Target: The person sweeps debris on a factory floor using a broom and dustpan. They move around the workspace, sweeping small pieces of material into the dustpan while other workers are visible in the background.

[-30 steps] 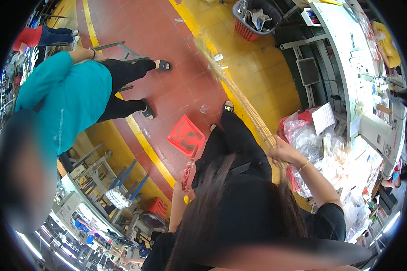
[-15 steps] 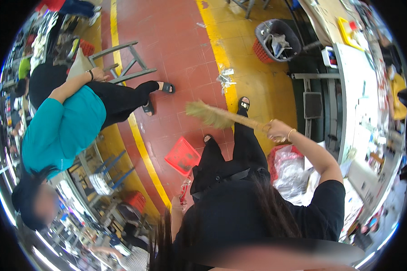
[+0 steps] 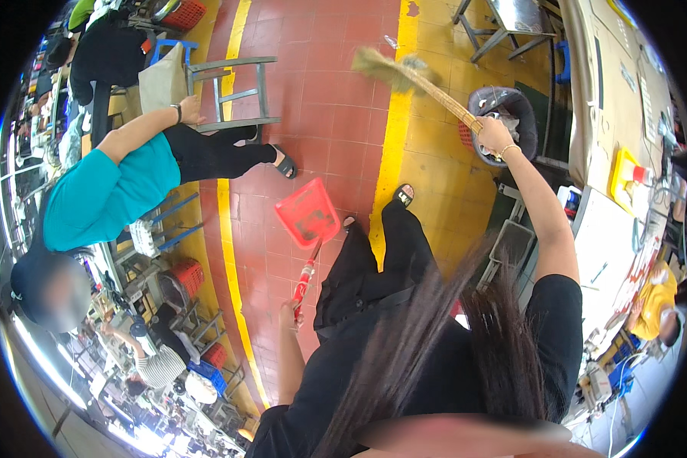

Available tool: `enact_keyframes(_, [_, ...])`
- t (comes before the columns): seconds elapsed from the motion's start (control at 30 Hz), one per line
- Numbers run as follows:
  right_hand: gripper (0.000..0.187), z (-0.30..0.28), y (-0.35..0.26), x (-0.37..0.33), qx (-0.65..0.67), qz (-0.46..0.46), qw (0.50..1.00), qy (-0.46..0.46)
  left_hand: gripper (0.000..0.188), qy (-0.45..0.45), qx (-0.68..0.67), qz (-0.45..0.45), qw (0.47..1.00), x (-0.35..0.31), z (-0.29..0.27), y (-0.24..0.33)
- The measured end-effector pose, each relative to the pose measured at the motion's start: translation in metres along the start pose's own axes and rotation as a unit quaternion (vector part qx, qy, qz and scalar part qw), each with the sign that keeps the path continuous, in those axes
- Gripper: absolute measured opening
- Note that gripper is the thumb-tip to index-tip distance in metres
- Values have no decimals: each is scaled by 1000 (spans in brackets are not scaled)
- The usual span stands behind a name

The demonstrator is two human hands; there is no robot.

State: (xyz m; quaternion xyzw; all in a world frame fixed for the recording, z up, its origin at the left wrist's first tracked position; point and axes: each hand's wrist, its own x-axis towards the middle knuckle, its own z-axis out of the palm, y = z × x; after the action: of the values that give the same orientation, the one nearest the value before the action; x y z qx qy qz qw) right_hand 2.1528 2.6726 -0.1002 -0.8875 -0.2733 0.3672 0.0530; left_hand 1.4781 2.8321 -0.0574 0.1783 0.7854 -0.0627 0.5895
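My right hand (image 3: 495, 136) is wrapped round the handle of a straw broom (image 3: 444, 98), with the arm stretched far ahead. The broom's bristles reach left over the yellow floor line and look partly blurred. Greyish litter (image 3: 414, 64) shows beside the bristles, and a small pale scrap (image 3: 390, 42) lies just beyond them. Down at my left side, my left hand (image 3: 290, 314) grips the red handle of a dustpan (image 3: 309, 210). Its red pan is by my left foot, with dark smudges on its surface.
Just beyond my right hand stands a dark-lined waste basket (image 3: 528, 114) with scraps in it. A person in a teal top (image 3: 103, 191) is at the left, one hand on a grey stool frame (image 3: 263, 91). A long worktable (image 3: 588, 229) runs along the right.
I have stepped forward along the aisle. My right hand has carried the broom farther ahead, and the litter on the yellow line is now around its bristles. The dustpan's handle shows more fully.
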Motion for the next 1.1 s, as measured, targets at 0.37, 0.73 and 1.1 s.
enact_keyframes(0.37, [46, -47, 2, -80, 495, 129, 844, -160, 23, -61, 108, 92, 988, -10, 136, 96])
enact_keyframes(0.73, [31, -18, 12, 5, -14, 53, 997, 61, 24, -109, 126, 189, 968, -26, 256, 235])
enact_keyframes(1.1, [38, -8, -94, -136, 212, 332, 919, 25, 18, -161, 491, 157, 842, 5, 417, 531])
